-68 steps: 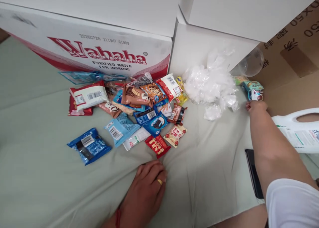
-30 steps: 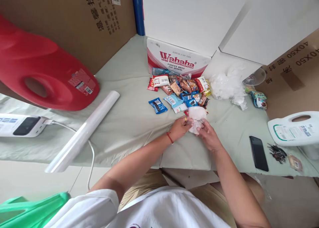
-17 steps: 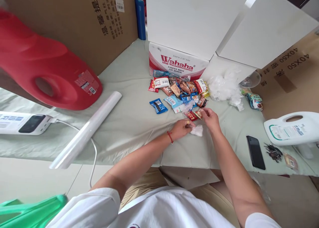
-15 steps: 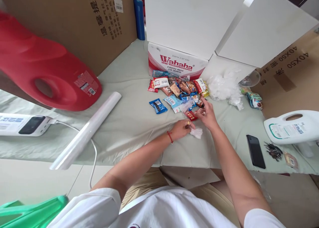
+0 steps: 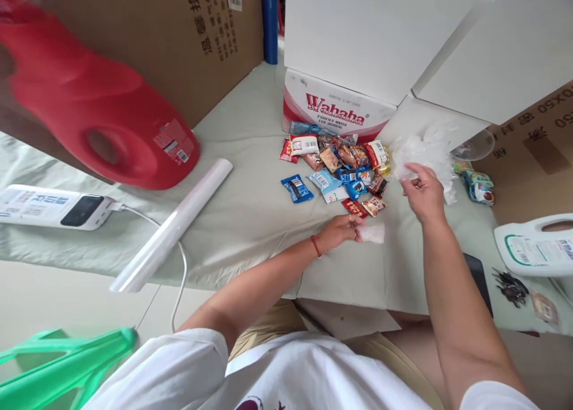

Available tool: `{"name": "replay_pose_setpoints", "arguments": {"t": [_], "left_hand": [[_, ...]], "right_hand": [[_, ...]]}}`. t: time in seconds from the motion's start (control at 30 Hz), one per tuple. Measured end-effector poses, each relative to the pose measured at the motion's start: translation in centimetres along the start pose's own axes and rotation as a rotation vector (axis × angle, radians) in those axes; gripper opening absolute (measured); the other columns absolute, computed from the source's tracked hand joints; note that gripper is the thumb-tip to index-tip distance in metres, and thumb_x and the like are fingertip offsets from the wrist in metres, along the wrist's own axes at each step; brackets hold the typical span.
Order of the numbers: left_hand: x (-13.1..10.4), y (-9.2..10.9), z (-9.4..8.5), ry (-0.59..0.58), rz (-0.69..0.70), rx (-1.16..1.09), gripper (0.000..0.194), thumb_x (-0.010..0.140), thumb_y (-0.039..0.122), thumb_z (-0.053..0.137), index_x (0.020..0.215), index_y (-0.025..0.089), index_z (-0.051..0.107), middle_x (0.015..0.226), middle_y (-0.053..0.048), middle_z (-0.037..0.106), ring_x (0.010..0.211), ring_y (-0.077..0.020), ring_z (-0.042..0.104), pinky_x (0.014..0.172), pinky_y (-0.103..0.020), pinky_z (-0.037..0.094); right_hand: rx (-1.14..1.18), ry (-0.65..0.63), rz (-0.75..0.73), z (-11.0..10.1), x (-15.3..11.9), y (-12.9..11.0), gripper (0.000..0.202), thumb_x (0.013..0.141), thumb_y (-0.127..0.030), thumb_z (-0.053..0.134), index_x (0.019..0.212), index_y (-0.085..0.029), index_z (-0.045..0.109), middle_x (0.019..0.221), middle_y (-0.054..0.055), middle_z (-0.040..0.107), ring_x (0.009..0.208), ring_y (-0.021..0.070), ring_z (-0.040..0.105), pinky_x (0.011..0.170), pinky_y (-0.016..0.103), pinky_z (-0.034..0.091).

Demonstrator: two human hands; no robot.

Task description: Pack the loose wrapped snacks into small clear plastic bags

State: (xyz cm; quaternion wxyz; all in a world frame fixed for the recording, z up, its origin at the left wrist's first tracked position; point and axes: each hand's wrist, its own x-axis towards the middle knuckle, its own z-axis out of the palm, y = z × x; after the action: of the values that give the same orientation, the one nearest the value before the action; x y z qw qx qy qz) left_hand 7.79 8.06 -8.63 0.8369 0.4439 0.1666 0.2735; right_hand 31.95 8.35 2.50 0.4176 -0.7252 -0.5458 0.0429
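My left hand (image 5: pixel 342 232) is closed on a small whitish, crumpled packet (image 5: pixel 372 233) at the front of the table, its contents unclear. My right hand (image 5: pixel 423 194) is raised at the left edge of a heap of clear plastic bags (image 5: pixel 432 150); its thumb and index fingertip look apart, with nothing visible between them. Beyond my left hand lies a pile of wrapped snacks (image 5: pixel 351 154). Nearest to it are a red packet (image 5: pixel 354 207) and a cream-and-red packet (image 5: pixel 373 205). A blue packet (image 5: pixel 296 188) lies apart on the left.
A Wahaha carton (image 5: pixel 335 108) stands behind the snacks. On the left are a red jug (image 5: pixel 134 129), a plastic film roll (image 5: pixel 174 225) and a white power bank (image 5: pixel 58 207) with a cable. A white bottle (image 5: pixel 532 249), keys (image 5: pixel 510 288) and a partly hidden phone (image 5: pixel 478 283) lie right.
My right hand has moved right, from the snacks to the plastic heap. A clear bag over the front snacks is gone from there. My left hand keeps the whitish packet. The view has shifted.
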Motion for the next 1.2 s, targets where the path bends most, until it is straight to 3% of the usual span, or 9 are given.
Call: {"name": "replay_pose_setpoints", "arguments": {"t": [0.07, 0.17, 0.23, 0.37, 0.47, 0.7, 0.9, 1.07, 1.2], "left_hand": [[0.3, -0.2, 0.0, 0.1, -0.005, -0.103, 0.025, 0.076, 0.028, 0.076, 0.095, 0.013, 0.068, 0.08, -0.002, 0.065, 0.075, -0.0142, 0.066, 0.078, -0.034, 0.059], [0.9, -0.4, 0.0, 0.279, 0.022, -0.022, 0.023, 0.083, 0.032, 0.075, 0.091, 0.015, 0.062, 0.079, -0.001, 0.063, 0.071, -0.0131, 0.066, 0.076, -0.033, 0.059], [1.0, -0.4, -0.1, 0.303, 0.032, 0.058, 0.024, 0.082, 0.031, 0.077, 0.089, 0.015, 0.062, 0.082, -0.001, 0.063, 0.071, -0.0128, 0.066, 0.073, -0.03, 0.056], [0.5, 0.0, 0.0, 0.26, 0.168, 0.312, 0.022, 0.076, 0.03, 0.082, 0.085, 0.015, 0.069, 0.091, -0.003, 0.063, 0.079, -0.0135, 0.062, 0.072, -0.025, 0.051], [0.1, 0.5, 0.1, 0.229, 0.253, 0.413, 0.026, 0.077, 0.039, 0.081, 0.084, 0.016, 0.07, 0.091, -0.004, 0.063, 0.082, -0.014, 0.057, 0.074, -0.025, 0.048], [-0.1, 2.1, -0.2, 0.258, 0.161, 0.176, 0.049, 0.077, 0.062, 0.077, 0.089, 0.017, 0.062, 0.087, -0.001, 0.063, 0.072, -0.0098, 0.05, 0.062, -0.021, 0.041], [-0.3, 1.2, 0.3, 0.139, 0.118, 0.319, 0.052, 0.072, 0.063, 0.081, 0.087, 0.015, 0.068, 0.081, -0.001, 0.067, 0.074, -0.0127, 0.056, 0.07, -0.026, 0.044], [0.3, 1.7, -0.5, 0.262, 0.158, 0.061, 0.051, 0.07, 0.063, 0.084, 0.077, 0.016, 0.064, 0.07, 0.002, 0.062, 0.065, -0.01, 0.053, 0.068, -0.026, 0.044], [0.3, 1.9, -0.6, 0.282, 0.165, 0.11, 0.049, 0.067, 0.058, 0.089, 0.078, 0.015, 0.068, 0.072, 0.0, 0.067, 0.067, -0.0106, 0.057, 0.069, -0.026, 0.046]], "right_hand": [[0.031, 0.109, 0.186, -1.8, -1.4, 2.0, 0.054, 0.072, -0.025, 0.077, 0.126, -0.025, 0.069, 0.128, 0.009, 0.061, 0.063, 0.0097, 0.056, 0.062, 0.03, 0.05], [0.238, 0.227, 0.389, -1.7, -6.8, 2.5, 0.037, 0.076, -0.039, 0.077, 0.108, -0.022, 0.071, 0.099, 0.005, 0.067, 0.052, 0.007, 0.047, 0.048, 0.024, 0.039], [0.454, 0.07, 0.602, -0.1, -11.1, 1.1, 0.038, 0.078, -0.056, 0.075, 0.09, -0.021, 0.071, 0.074, 0.002, 0.064, 0.049, 0.0087, 0.044, 0.042, 0.023, 0.034], [0.735, -0.194, 0.734, 4.1, -15.9, -2.5, 0.048, 0.076, -0.067, 0.077, 0.09, -0.022, 0.073, 0.086, 0.005, 0.071, 0.07, 0.0159, 0.062, 0.057, 0.027, 0.053], [0.795, -0.128, 0.649, 5.3, -15.4, -3.4, 0.039, 0.069, -0.055, 0.087, 0.083, -0.023, 0.071, 0.079, 0.0, 0.066, 0.071, 0.0137, 0.058, 0.065, 0.027, 0.054], [0.787, -0.156, 0.579, 3.6, -15.2, -1.7, 0.032, 0.073, -0.049, 0.086, 0.078, -0.023, 0.068, 0.072, -0.003, 0.061, 0.063, 0.0111, 0.049, 0.06, 0.025, 0.044], [0.668, -0.345, 0.421, 4.5, -15.8, -2.2, 0.027, 0.079, -0.048, 0.083, 0.088, -0.022, 0.076, 0.081, 0.0, 0.07, 0.075, 0.0153, 0.058, 0.075, 0.029, 0.047], [0.738, -0.227, 0.474, 3.6, -15.5, -1.6, 0.027, 0.084, -0.048, 0.079, 0.091, -0.023, 0.077, 0.085, 0.001, 0.071, 0.074, 0.0135, 0.057, 0.074, 0.028, 0.047], [0.771, -0.18, 0.526, 3.3, -15.6, -2.1, 0.033, 0.084, -0.055, 0.077, 0.084, -0.022, 0.072, 0.082, 0.001, 0.066, 0.071, 0.0126, 0.055, 0.064, 0.025, 0.047]]}}
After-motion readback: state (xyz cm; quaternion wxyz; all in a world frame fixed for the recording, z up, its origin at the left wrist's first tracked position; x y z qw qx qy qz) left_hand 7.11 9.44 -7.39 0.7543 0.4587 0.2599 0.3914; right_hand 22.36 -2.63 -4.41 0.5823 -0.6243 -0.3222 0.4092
